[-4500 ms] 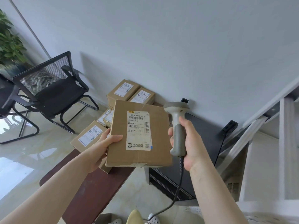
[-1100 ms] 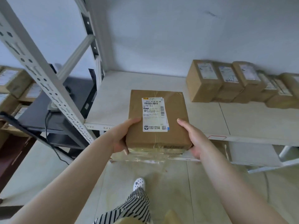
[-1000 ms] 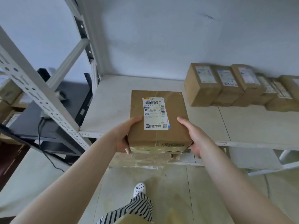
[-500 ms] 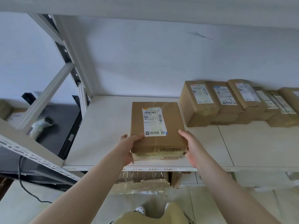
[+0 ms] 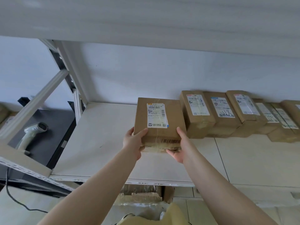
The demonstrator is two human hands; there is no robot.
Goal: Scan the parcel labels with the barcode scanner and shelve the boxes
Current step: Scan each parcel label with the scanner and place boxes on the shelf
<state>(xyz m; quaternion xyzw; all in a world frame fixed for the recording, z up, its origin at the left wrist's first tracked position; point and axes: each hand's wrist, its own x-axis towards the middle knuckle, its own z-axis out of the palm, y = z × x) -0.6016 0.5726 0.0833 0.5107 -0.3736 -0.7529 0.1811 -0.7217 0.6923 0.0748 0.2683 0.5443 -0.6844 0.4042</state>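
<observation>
A flat brown cardboard box point(image 5: 159, 132) with a white shipping label on top is over the white shelf board point(image 5: 103, 137), tilted with its far end toward the wall. My left hand point(image 5: 134, 143) grips its near left corner and my right hand point(image 5: 179, 147) grips its near right corner from below. Its right side is close against a row of several labelled brown boxes point(image 5: 199, 114) standing along the wall. The grey barcode scanner point(image 5: 33, 132) lies on a black surface to the left, outside the rack, with nobody holding it.
A white metal rack post and diagonal brace point(image 5: 39, 96) stand at the left. Another shelf board point(image 5: 146, 21) runs overhead. Wrapped parcels point(image 5: 141, 197) sit on the level below. The scanner's black cable point(image 5: 14, 198) hangs down at lower left.
Both hands have carried the box forward and to the right, from the shelf's front edge deep onto the shelf beside the row of boxes. The view has come closer to the rack.
</observation>
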